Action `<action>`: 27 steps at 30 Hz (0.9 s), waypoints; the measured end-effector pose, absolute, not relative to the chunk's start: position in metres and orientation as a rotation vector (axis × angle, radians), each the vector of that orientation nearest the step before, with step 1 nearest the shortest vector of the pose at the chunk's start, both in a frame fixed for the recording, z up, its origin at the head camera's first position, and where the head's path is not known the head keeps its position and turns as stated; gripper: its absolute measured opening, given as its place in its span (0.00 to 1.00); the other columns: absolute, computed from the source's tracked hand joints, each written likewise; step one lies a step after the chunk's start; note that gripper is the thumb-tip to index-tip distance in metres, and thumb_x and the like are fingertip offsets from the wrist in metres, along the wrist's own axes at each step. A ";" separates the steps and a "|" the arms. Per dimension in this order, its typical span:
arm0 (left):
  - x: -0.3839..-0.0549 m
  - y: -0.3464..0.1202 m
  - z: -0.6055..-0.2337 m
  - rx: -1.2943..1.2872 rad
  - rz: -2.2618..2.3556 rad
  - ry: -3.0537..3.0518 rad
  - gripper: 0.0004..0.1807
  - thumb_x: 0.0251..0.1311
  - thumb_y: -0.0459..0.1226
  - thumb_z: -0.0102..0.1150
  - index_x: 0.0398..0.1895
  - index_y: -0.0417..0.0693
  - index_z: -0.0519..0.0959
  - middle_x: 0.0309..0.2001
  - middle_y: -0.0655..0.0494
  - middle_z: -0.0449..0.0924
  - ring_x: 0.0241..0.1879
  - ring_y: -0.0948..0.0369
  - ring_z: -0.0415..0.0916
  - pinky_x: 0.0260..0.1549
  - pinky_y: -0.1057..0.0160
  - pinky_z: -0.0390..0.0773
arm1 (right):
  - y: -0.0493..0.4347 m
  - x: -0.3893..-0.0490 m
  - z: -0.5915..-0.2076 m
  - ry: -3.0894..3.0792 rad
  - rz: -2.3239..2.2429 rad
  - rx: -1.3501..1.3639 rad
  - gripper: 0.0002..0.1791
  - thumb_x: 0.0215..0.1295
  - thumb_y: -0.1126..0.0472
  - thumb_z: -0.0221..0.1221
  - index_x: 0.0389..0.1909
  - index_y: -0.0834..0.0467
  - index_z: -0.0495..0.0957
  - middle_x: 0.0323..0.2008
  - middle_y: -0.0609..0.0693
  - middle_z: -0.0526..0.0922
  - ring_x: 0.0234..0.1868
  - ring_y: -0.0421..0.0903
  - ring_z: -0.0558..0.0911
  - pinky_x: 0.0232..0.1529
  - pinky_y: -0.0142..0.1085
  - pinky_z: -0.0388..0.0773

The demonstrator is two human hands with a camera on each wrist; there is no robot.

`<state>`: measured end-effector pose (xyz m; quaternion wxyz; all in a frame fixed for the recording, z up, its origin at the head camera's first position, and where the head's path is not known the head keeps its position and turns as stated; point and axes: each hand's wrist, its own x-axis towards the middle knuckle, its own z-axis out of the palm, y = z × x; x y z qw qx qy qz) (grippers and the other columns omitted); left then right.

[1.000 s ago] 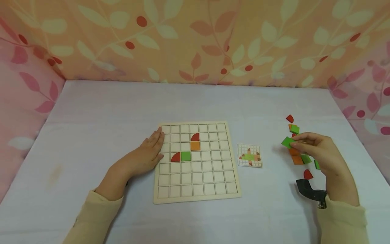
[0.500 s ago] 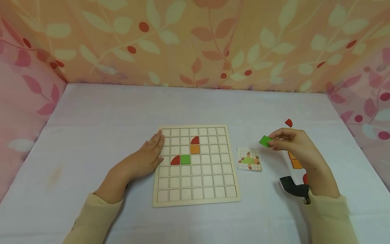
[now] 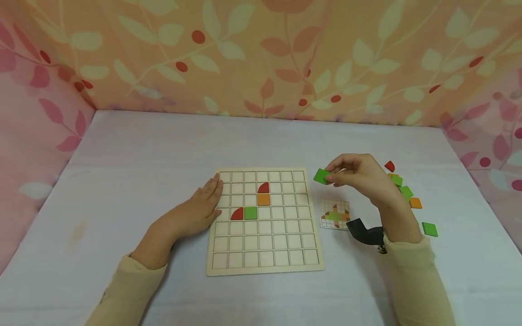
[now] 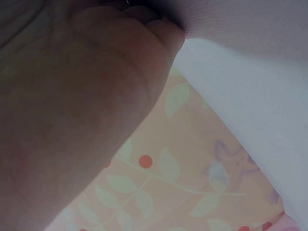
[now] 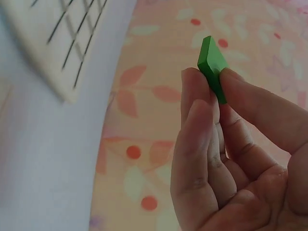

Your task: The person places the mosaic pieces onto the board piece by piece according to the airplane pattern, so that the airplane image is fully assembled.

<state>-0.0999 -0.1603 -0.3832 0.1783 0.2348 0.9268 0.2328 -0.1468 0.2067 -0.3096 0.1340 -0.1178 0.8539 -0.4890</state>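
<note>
Green square tile, pinched in the right hand at centre-right, is best lowered square to the grid board the straight-fingered left hand touches.

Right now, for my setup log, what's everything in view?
cloth: one, white, work surface
backdrop: three sides, orange and pink, beyond cloth
grid board: one, cream, central
placed quarter-rounds: two, red, on board
placed orange square: one, orange, on board
placed green square: one, green, on board
pattern card: one, pale, printed, right of board
held square: one, green, raised, right of board
loose green squares: three visible, green, right side
loose orange pieces: two visible, orange, right side
loose quarter-round: one clear, red, right side
wrist device: one, black, right wrist
sleeves: two, beige, forearms
left hand: one, on board's left edge
right hand: one, pinching held square
</note>
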 end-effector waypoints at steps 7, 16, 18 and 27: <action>-0.101 -0.159 -0.384 0.679 0.652 2.620 0.35 0.70 0.36 0.42 0.72 0.29 0.40 0.74 0.39 0.27 0.72 0.45 0.30 0.67 0.43 0.42 | 0.176 -0.152 -0.309 2.413 -1.438 -0.431 0.09 0.59 0.67 0.63 0.38 0.68 0.78 0.29 0.55 0.83 0.31 0.53 0.83 0.38 0.43 0.80; -0.103 -0.159 -0.383 0.680 0.643 2.611 0.36 0.71 0.36 0.42 0.72 0.30 0.38 0.73 0.40 0.25 0.72 0.46 0.28 0.67 0.44 0.40 | 0.151 -0.152 -0.327 2.267 -1.459 -0.438 0.07 0.59 0.69 0.62 0.37 0.68 0.79 0.31 0.58 0.81 0.34 0.60 0.83 0.39 0.48 0.81; -0.103 -0.160 -0.383 0.679 0.642 2.611 0.36 0.71 0.36 0.42 0.72 0.30 0.38 0.73 0.40 0.25 0.72 0.46 0.28 0.67 0.44 0.40 | 0.146 -0.152 -0.332 2.247 -1.447 -0.446 0.07 0.58 0.70 0.62 0.37 0.67 0.79 0.30 0.57 0.82 0.35 0.60 0.82 0.39 0.47 0.81; -0.101 -0.159 -0.384 0.675 0.645 2.606 0.36 0.70 0.35 0.43 0.71 0.29 0.39 0.73 0.39 0.25 0.72 0.45 0.28 0.67 0.43 0.41 | 0.128 -0.149 -0.352 2.220 -1.331 -0.456 0.05 0.56 0.68 0.65 0.34 0.64 0.82 0.27 0.51 0.82 0.32 0.50 0.80 0.39 0.40 0.77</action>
